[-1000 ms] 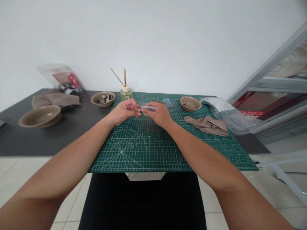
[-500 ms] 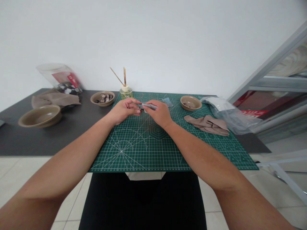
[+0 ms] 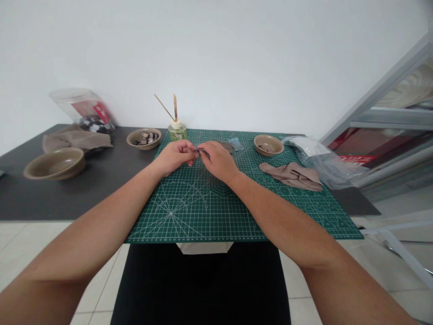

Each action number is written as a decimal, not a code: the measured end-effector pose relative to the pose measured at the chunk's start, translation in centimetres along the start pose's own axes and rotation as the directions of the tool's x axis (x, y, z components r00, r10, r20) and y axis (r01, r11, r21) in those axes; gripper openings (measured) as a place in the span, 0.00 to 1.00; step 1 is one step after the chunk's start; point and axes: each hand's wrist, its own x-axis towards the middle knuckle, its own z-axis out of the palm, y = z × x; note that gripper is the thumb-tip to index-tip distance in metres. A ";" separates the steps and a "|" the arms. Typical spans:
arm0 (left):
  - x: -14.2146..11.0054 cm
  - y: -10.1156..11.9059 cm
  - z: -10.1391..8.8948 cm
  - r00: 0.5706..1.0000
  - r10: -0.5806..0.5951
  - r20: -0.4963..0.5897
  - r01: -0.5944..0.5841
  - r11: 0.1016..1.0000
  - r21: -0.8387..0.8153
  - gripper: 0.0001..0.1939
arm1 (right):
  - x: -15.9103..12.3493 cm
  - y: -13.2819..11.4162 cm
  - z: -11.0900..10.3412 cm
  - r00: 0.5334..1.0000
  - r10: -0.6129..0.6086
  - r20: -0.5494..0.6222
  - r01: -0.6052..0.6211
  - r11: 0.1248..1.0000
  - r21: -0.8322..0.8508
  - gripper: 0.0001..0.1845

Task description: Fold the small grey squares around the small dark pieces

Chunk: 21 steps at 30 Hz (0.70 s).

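At the left, a wide bowl is placed near a brown cloth. Next, pale and dark pieces are contained in a smaller bowl. The fingertips of the left hand are brought together; what is pinched there cannot be told. Above the green mat, between both hands, a thin dark object is gripped by the right hand. Further right, another bowl is seen.

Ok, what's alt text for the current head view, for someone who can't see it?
Right hand holding a small, mostly hidden item close to the left hand, over a green mat. Around them: bowls at left and right, crumpled cloth at right.
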 end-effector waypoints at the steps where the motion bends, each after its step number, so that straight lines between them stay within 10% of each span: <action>1: 0.0 0.1 0.1 1.000 -0.014 -0.001 0.013 1.000 -0.013 0.17 | 0.0 -0.1 0.0 1.000 -0.014 0.012 0.014 1.000 -0.010 0.15; 15: 0.0 0.1 0.0 0.994 0.038 -0.107 -0.043 0.998 -0.047 0.18 | 0.0 -1.0 -0.4 0.992 0.011 0.123 0.009 0.987 -0.162 0.26; 21: -0.4 0.5 0.1 0.989 0.077 -0.123 -0.052 0.979 0.198 0.12 | -0.1 -1.4 -0.4 0.982 -0.003 0.190 0.050 0.969 -0.241 0.27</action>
